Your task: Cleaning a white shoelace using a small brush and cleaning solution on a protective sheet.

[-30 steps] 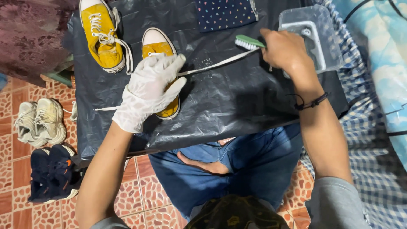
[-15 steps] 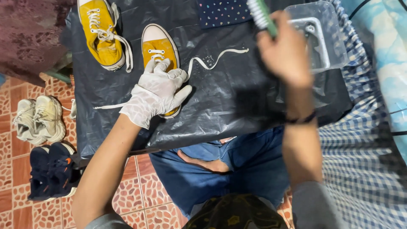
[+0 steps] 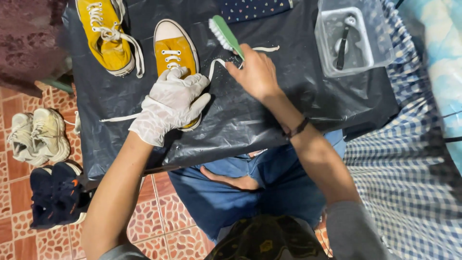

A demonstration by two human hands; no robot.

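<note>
Head: right hand (image 3: 257, 72) grips brush (image 3: 225, 33) (green).

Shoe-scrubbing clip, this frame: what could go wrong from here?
1. The brush in the right hand hangs over the loose white lace; a stroke could snag or drag it.
2. The gloved left hand covers only the heel end of the yellow shoe, so the toe may swing under scrubbing.
3. The water tub sits near the table's corner; an elbow could tip it.
</note>
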